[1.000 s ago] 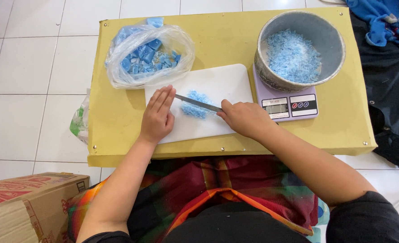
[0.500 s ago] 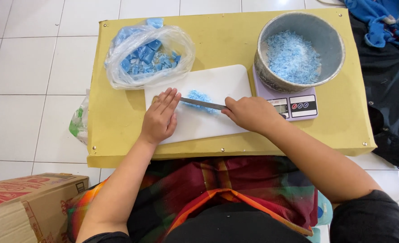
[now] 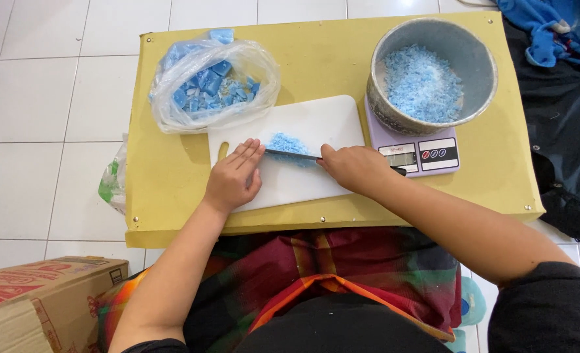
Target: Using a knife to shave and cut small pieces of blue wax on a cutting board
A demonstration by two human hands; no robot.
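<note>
On the white rectangular plastic cutting board (image 3: 303, 180), the right hand (image 3: 352, 170) grips a dark-bladed knife (image 3: 293, 155) laid across a small heap of pale blue shavings (image 3: 287, 142) at the board's middle, while the left hand (image 3: 232, 180) rests flat, fingers extended, on the board's left part, fingertips beside the knife tip.

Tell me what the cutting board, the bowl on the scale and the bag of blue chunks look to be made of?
Cutting board: probably plastic, white, smooth and matte, with a moulded handle slot. Bowl: apparently metal, grey with a dull sheen and a thin rim, though enamel is possible. Bag: thin clear plastic film, wrinkled and glossy, with the blue chunks showing through it.
</note>
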